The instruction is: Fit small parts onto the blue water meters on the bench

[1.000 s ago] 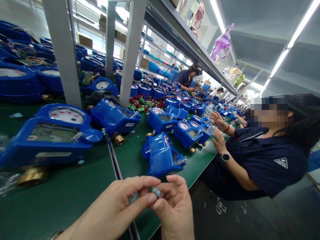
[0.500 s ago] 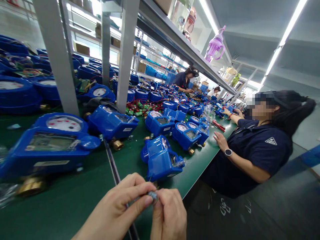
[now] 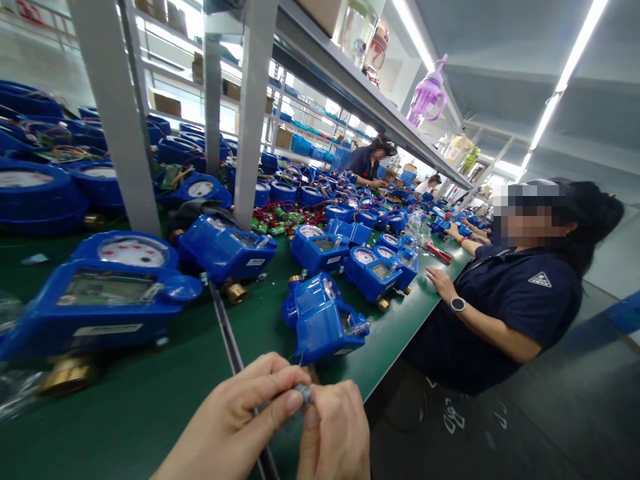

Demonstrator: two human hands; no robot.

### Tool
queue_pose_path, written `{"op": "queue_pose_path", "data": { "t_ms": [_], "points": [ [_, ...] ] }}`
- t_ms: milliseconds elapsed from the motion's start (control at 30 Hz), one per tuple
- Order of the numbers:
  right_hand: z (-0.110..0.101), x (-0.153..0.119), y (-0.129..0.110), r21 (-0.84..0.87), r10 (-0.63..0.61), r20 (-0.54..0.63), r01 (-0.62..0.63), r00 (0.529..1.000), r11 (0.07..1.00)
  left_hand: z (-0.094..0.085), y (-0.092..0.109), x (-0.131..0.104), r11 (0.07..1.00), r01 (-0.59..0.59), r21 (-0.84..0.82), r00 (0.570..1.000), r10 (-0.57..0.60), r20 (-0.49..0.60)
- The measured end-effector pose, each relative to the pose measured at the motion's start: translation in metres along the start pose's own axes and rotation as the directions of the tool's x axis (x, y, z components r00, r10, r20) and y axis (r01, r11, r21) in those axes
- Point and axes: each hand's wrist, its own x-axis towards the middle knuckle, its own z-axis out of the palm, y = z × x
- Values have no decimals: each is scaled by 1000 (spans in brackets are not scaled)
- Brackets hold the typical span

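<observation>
Small grey part (image 3: 303,393) pinched between left hand (image 3: 240,427) and right hand (image 3: 333,437) fingertips — blue meter (image 3: 323,323) just beyond

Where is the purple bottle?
In the head view, the purple plastic bottle hangs at upper right under the long grey metal shelf, above the seated co-worker.

— How many water meters stand near the grey post (image 3: 249,113)?

— Three blue ones in front of it: (image 3: 107,293), (image 3: 225,247), (image 3: 323,320). Beyond them, too many to count.

— People?

— Two hands at the bottom: left hand (image 3: 235,420), right hand (image 3: 333,437). One co-worker (image 3: 505,300) sits right of the post; another (image 3: 367,160) behind it.
</observation>
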Motion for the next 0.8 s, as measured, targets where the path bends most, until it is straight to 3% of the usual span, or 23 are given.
{"op": "queue_pose_path", "data": {
  "t_ms": [33,100,167,200,233,267,300,333,367,400,433,467,500,533,567,600,667,700,733,800],
  "points": [
    [0,-1,1,-35,-72,13,73,997,997,0,0,0,1000,4,-15,1000,-4,0],
    [0,0,3,-42,-104,26,105,994,994,-1,0,-1,999,11,-31,1000,-11,-2],
    [-1,6,2,34,29,38,-30,999,999,-1,2,-1,999,12,-31,1000,-13,-2],
    [-2,10,1,132,157,95,-169,983,977,-1,3,-1,999,14,-29,1000,-14,-5],
    [-4,15,0,261,301,218,-353,928,899,-1,4,-1,1000,12,-24,1000,-12,-5],
    [-5,20,-2,381,423,396,-565,815,732,-1,5,-1,1000,8,-16,1000,-9,-3],
    [-6,24,-4,444,476,585,-750,657,490,-2,5,-1,1000,0,-2,1000,0,-6],
    [-6,26,-6,443,457,726,-858,513,260,-2,5,0,1000,-13,11,1000,13,-4],
    [-6,27,-7,426,426,790,-894,441,136,-2,5,0,999,-26,23,1000,26,-1],
    [-5,25,-8,439,442,772,-886,456,147,-2,5,1,999,-33,32,999,33,3],
    [-4,21,-9,469,496,672,-835,549,288,-3,4,1,999,-36,34,999,36,2],
    [-1,16,-10,467,533,494,-727,687,504,-3,4,2,999,-33,30,999,33,1],
    [1,11,-9,397,507,282,-581,814,711,-3,3,2,999,-28,21,1000,28,2],
    [4,5,-8,287,430,109,-443,896,849,-3,2,2,1000,-20,12,1000,20,0],
    [6,1,-6,194,353,-2,-346,936,918,-2,2,2,1000,-13,6,1000,13,-3],
    [8,-2,-4,160,312,-43,-302,949,940,-2,2,2,1000,-8,0,1000,8,-5],
    [11,-3,2,300,415,89,-422,905,855,-2,2,1,1000,-5,0,1000,5,5],
    [12,-1,5,390,492,221,-539,842,746,-2,2,2,1000,-8,9,1000,8,8],
    [12,2,7,453,550,376,-666,745,593,-2,2,2,1000,-16,25,1000,16,15],
    [13,7,10,481,546,638,-835,543,268,-5,2,4,997,-33,73,999,30,41]
  ]
}}
